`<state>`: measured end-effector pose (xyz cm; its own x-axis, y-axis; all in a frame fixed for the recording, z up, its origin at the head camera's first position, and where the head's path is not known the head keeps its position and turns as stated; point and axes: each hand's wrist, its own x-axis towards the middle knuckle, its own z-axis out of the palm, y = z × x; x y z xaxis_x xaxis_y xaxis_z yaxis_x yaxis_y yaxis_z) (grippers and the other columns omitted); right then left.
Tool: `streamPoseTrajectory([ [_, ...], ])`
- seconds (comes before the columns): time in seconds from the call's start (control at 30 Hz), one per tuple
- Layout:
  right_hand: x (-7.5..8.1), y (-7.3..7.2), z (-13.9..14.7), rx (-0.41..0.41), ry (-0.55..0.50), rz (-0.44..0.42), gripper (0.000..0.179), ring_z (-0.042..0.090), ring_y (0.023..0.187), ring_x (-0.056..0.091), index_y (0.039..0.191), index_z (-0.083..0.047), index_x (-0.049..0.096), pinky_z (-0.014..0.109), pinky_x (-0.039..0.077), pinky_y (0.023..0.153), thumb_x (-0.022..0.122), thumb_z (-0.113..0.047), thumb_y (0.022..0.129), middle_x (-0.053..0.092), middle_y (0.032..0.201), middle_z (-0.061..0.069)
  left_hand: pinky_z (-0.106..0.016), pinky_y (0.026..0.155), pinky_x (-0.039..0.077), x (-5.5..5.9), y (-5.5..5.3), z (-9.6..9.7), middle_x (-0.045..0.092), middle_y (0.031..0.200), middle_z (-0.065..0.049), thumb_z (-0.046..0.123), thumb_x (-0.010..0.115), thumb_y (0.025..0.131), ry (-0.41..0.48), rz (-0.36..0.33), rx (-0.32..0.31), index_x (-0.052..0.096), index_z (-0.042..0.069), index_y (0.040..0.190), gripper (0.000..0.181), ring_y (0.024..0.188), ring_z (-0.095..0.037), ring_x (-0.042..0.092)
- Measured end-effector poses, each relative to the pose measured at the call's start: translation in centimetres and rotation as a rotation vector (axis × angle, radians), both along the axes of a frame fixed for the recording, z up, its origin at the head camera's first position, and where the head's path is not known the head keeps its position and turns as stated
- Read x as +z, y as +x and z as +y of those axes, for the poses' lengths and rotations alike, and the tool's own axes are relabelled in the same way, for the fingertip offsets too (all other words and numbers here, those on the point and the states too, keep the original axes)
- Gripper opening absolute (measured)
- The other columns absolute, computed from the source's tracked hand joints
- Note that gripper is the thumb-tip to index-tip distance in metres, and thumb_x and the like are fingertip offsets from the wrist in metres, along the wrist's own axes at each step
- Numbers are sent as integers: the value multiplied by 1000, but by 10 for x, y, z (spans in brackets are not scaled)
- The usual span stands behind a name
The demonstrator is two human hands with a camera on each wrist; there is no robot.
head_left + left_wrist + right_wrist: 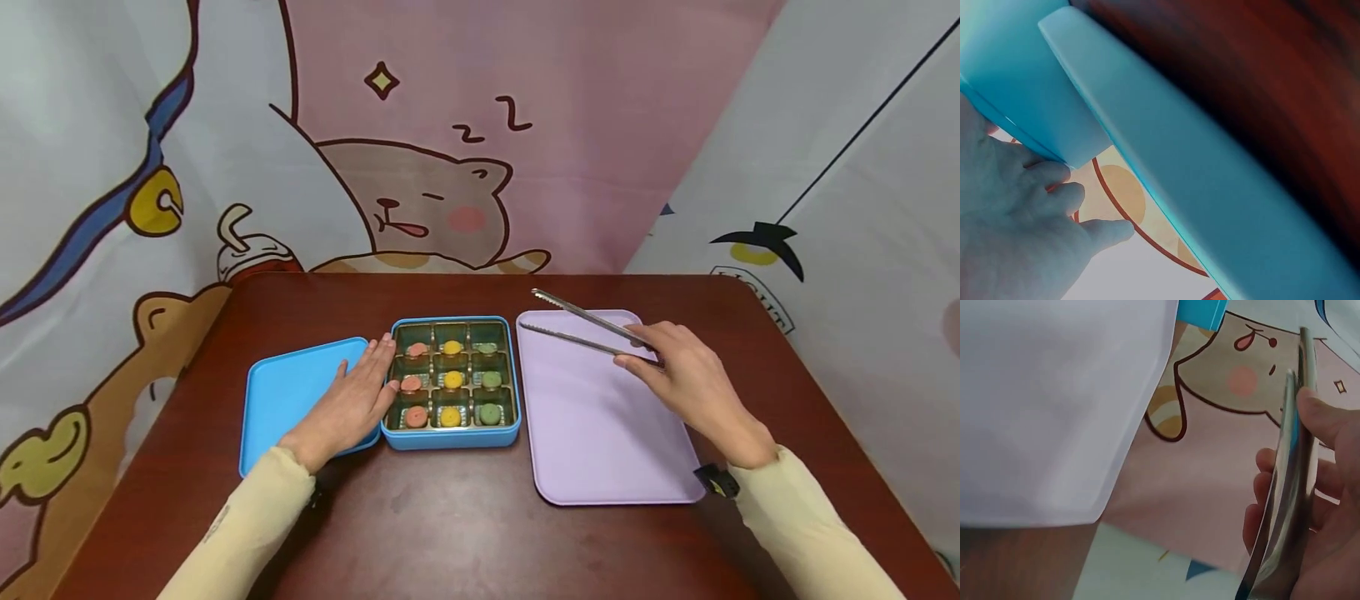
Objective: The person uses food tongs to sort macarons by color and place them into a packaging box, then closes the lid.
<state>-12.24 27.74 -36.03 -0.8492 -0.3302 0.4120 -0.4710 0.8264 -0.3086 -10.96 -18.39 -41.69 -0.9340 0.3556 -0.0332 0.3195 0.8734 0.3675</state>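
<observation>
My left hand (351, 408) lies with fairly straight fingers against the left side of a blue box (450, 442). Inside the box, a gold divided tray (471, 398) has small round pieces in its compartments: pink (416, 417) on the left, yellow (450, 417) in the middle, green (490, 414) on the right. Over the lilac tray (600, 450), my right hand (693, 379) grips metal tongs (588, 317) between thumb and fingers. The tongs' arms are spread, tips pointing left toward the box, nothing between them. In the right wrist view the tongs (1285, 506) run along the palm.
A blue lid (288, 400) lies left of the box, partly under my left hand and forearm. Everything stands on a dark brown table (450, 533). Behind its far edge hangs a cartoon-printed cloth (600, 150).
</observation>
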Motion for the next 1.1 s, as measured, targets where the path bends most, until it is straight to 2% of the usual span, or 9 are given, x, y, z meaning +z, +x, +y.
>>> streamPoseTrajectory([
  [0.13, -5, 14, 16, -41, -39, -5, 50, 21, 86, 58, 127, -1, 68, 39, 47, 69, 88, -15, 83, 69, 103, 10, -70, 120, 11, 2, 2, -5, 6, 173, -12, 37, 38, 113, -8, -11, 8, 11, 4, 166, 68, 159, -33, 7],
  [0.23, -10, 23, 30, -85, -42, -47, 49, 20, 84, 57, 128, -4, 67, 33, 49, 66, 87, -15, 84, 67, 103, 10, -71, 119, 11, 2, 2, -6, 7, 173, -13, 37, 38, 113, -11, -9, 6, 12, 4, 166, 68, 159, -35, 9],
  [0.47, -24, 46, 76, -218, -41, -158, 51, 29, 84, 60, 128, 1, 62, 31, 50, 60, 85, -21, 88, 66, 105, 18, -70, 120, 11, -1, 1, -3, 6, 173, -11, 36, 38, 113, -4, -17, 4, 11, 5, 166, 68, 159, -34, 8],
  [0.6, -32, 55, 99, -264, -30, -216, 53, 39, 92, 61, 130, 5, 59, 52, 55, 70, 81, -26, 92, 64, 114, 25, -70, 120, 11, 0, 1, -1, 6, 173, -11, 36, 39, 113, 0, -14, 4, 11, 5, 166, 68, 159, -34, 7],
  [0.7, -37, 55, 114, -266, -23, -253, 56, 45, 99, 60, 131, 7, 57, 68, 49, 77, 80, -28, 93, 61, 119, 30, -70, 119, 11, 1, 1, -1, 7, 173, -12, 36, 39, 113, 1, -9, 3, 12, 4, 166, 68, 159, -35, 8],
  [0.93, -46, 48, 148, -222, 30, -347, 57, 44, 99, 58, 132, 3, 58, 70, 48, 78, 79, -35, 94, 61, 120, 29, -70, 120, 12, 2, 1, -1, 6, 173, -11, 36, 38, 113, -13, -19, 2, 11, 4, 166, 67, 159, -34, 9],
  [1.1, -51, 43, 172, -220, 70, -390, 55, 46, 99, 57, 130, 2, 59, 73, 47, 78, 77, -37, 95, 60, 121, 31, -70, 120, 11, 0, 1, 0, 6, 173, -11, 37, 36, 114, -2, -12, -6, 11, 5, 167, 67, 159, -34, 8],
])
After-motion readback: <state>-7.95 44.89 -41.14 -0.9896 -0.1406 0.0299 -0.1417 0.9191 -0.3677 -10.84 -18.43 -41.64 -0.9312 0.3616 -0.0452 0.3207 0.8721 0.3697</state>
